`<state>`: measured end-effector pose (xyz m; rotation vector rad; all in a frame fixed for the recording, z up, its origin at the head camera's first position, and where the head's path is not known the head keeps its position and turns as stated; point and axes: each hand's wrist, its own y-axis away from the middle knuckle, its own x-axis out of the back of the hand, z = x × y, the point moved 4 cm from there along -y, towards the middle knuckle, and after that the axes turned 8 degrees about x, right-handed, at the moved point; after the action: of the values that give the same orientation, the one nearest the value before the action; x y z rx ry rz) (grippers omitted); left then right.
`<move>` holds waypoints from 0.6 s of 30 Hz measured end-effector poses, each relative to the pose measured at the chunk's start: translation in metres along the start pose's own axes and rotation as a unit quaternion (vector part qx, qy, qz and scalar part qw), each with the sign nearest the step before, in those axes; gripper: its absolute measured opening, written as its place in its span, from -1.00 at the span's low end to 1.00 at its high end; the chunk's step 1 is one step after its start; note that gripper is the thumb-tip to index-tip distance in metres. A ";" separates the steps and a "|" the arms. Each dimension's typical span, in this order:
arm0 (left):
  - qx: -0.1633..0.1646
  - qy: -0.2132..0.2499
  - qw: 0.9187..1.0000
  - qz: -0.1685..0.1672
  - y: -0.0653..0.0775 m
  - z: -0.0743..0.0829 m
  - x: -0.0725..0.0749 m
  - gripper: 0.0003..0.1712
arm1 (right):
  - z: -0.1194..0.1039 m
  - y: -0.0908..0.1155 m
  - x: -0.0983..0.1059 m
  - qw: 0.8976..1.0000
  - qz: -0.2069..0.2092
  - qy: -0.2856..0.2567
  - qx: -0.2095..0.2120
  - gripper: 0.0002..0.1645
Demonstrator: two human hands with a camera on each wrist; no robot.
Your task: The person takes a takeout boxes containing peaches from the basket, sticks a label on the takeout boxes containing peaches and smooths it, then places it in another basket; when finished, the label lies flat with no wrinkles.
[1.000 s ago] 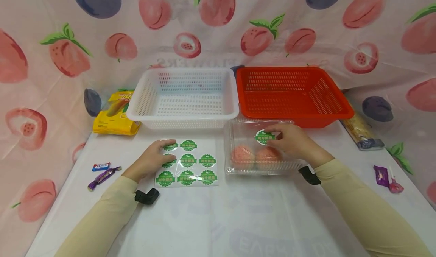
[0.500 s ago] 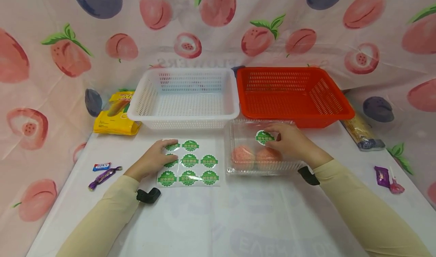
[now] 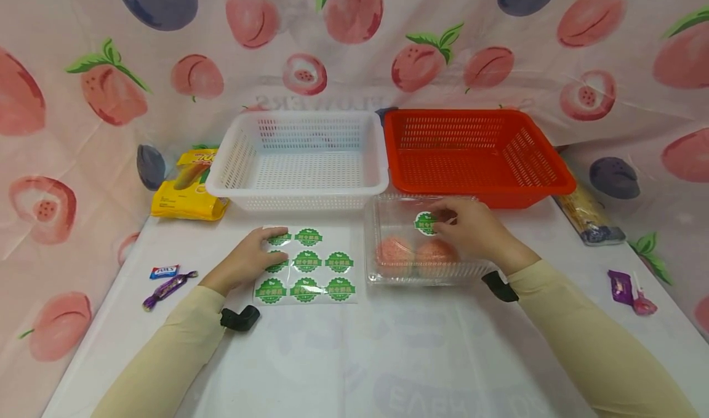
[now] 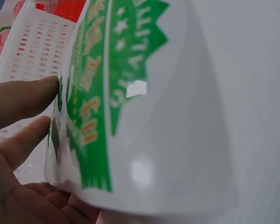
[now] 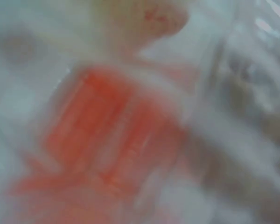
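Observation:
Near the table's middle my left hand (image 3: 246,261) holds the left part of a white sticker sheet (image 3: 354,245) bearing several round green stickers. In the left wrist view the sheet (image 4: 186,140) curves close to the camera, and fingers (image 4: 23,100) meet its edge. My right hand (image 3: 476,230) pinches one round green-and-white sticker (image 3: 423,223) at its right side, over the lid of a clear plastic clamshell box (image 3: 393,212). Whether the sticker touches the lid all over cannot be told. Two round pinkish-orange fruits (image 3: 394,255) show through the box. The right wrist view is blurred.
Behind stand a white basket (image 3: 299,193) and a red basket (image 3: 482,190) side by side. A yellow food packet (image 3: 188,205) lies left, wrapped sweets (image 3: 168,289) nearer. At right are a long packet (image 3: 589,215), a purple sweet (image 3: 620,287) and a lollipop (image 3: 644,303).
My right hand's thumb and fingers have shifted slightly over the sticker and cover more of its right side. The left hand, sheet and box look the same.

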<state>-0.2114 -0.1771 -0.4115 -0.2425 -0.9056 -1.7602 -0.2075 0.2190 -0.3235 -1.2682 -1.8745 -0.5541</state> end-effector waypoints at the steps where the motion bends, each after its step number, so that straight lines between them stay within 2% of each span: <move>1: -0.002 -0.004 1.000 0.002 0.000 0.000 0.000 -0.25 | 0.000 -0.001 -0.001 1.000 -0.004 0.001 0.004 -0.62; 6: -0.006 -0.038 0.999 0.032 -0.001 0.003 0.001 -0.24 | -0.001 -0.006 -0.008 1.000 -0.021 0.010 0.013 -0.62; 12: -0.018 -0.076 0.995 0.069 0.003 0.009 0.002 -0.24 | -0.002 -0.009 -0.013 0.999 -0.015 0.010 0.038 -0.64; 18: -0.086 -0.054 0.991 0.086 0.018 0.031 -0.009 -0.29 | -0.003 -0.010 -0.016 0.999 -0.024 0.002 0.045 -0.61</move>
<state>-0.1997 -0.1513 -0.3869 -0.5188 -0.7847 -1.6780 -0.2122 0.2036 -0.3336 -1.1656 -1.9083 -0.4904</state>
